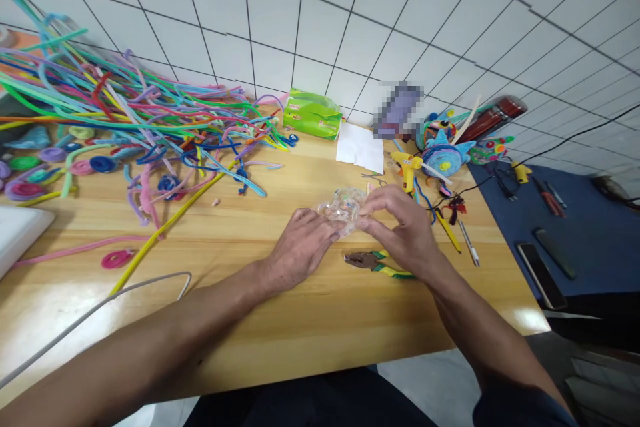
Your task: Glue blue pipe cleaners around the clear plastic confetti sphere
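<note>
Head view: a crumpled clear plastic piece (pixel 345 203) lies between the two hands, near the middle of the wooden worktop (pixel 300 340). The left hand (pixel 295 250) has its fingers (pixel 319 228) drawn together over the near left side of the piece, gripping it; the right hand (pixel 407 227) pinches its right edge, thumb and forefinger almost meeting. Nearest to the hands, pliers (pixel 364 259) with green and yellow handles lie just in front of the right hand, their handle ends passing behind the right wrist. Just beyond the piece are small scissors (pixel 373 178), partly obscured; farther off stand a white sheet (pixel 359 148) and a green packet (pixel 311 115). To the right, a yellow glue gun (pixel 407 170) stands before a blue fuzzy figure (pixel 445 157), with a yellow pen (pixel 449 230) and a white pen (pixel 469 243) nearer. To the left spreads a tangled heap of fuzzy stems (pixel 150 113), a long yellow stem (pixel 170 221) reaching out of it. The fingers hide part of the plastic's outline, and its transparency makes its shape uncertain. A pixelated patch (pixel 399 110) masks whatever is behind the sheet; a white object (pixel 20 233) is cut by the left edge.
</note>
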`<state>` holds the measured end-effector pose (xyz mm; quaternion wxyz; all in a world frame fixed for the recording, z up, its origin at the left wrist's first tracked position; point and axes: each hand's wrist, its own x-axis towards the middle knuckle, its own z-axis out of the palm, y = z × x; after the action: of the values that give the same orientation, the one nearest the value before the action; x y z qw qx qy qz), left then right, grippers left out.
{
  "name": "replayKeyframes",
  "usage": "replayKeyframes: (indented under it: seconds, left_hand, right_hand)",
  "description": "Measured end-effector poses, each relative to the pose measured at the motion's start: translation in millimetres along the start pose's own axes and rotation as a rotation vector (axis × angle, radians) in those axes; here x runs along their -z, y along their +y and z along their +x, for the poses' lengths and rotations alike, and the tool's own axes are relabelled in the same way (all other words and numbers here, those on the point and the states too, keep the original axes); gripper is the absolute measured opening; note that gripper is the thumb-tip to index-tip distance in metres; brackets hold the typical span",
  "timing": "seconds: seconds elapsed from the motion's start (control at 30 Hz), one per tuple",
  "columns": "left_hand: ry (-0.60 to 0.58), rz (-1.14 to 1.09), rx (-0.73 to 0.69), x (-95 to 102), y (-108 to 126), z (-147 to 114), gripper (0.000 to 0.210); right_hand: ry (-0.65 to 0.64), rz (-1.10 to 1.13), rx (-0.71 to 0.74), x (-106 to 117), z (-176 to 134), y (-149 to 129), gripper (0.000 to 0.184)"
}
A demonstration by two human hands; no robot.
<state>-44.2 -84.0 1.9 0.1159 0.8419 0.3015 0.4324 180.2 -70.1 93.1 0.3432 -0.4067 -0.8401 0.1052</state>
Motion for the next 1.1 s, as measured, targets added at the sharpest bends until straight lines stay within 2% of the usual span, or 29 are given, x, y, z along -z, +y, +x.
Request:
replayKeyframes:
  seconds: [0.07, 0.17, 0.27, 0.33, 0.4, 0.5, 0.6, 0.67, 0.73, 0.77, 0.87, 1.0, 1.1]
  left_hand:
    - [-0.049, 0.023, 0.002, 0.7, 0.6, 0.5, 0.025]
    - [-0.078, 0.046, -0.006, 0.9, 0.7, 0.9, 0.029]
    - [-0.036, 0.034, -0.012, -0.9, -0.7, 0.1, 0.028]
    - [-0.028, 0.014, -0.002, -2.6, -2.1, -0.9, 0.027]
    - [-0.014, -0.006, 0.009, -3.9, -3.4, -1.8, 0.024]
    - [0.067, -0.046, 0.03, -4.2, -4.8, -1.9, 0.02]
    - [0.133, -0.092, 0.073, -2.6, -6.1, -0.2, 0.023]
    - [0.154, -0.111, 0.086, -1.7, -6.6, 0.8, 0.027]
    - [0.164, -0.126, 0.082, -1.7, -6.5, 0.9, 0.027]
    - [0.163, -0.131, 0.077, -2.0, -6.2, 0.6, 0.026]
    - [0.153, -0.118, 0.058, -3.2, -4.4, -1.6, 0.024]
    - [0.149, -0.111, 0.035, -4.4, -2.3, -3.5, 0.029]
    - [0.156, -0.17, 0.037, -5.4, -2.4, -3.0, 0.028]
  right_hand:
    - [-0.109, 0.014, 0.091, -4.3, 3.1, -4.3, 0.007]
    - [-0.204, -0.006, 0.201, -11.3, 6.4, -9.6, 0.012]
    - [-0.179, -0.088, 0.302, -17.3, 5.4, -12.1, 0.014]
    - [-0.142, -0.153, 0.32, -20.2, 2.6, -13.3, 0.016]
    - [-0.1, -0.184, 0.271, -20.8, -1.0, -14.6, 0.017]
    - [-0.008, -0.115, 0.183, -14.1, -8.1, -15.1, 0.022]
    - [-0.062, -0.049, 0.135, -1.8, -16.7, -10.7, 0.031]
    - [-0.083, -0.068, 0.101, 4.4, -21.3, -5.5, 0.027]
    - [-0.019, -0.093, 0.1, 6.6, -23.3, -0.6, 0.012]
    - [0.023, -0.105, 0.115, 6.0, -23.3, 1.2, 0.008]
    - [0.08, -0.131, 0.12, -0.3, -20.5, 3.2, 0.014]
    - [0.092, -0.085, -0.075, -11.4, -18.9, 3.3, 0.017]
    - [0.091, -0.004, -0.149, -18.3, -21.1, 5.8, 0.024]
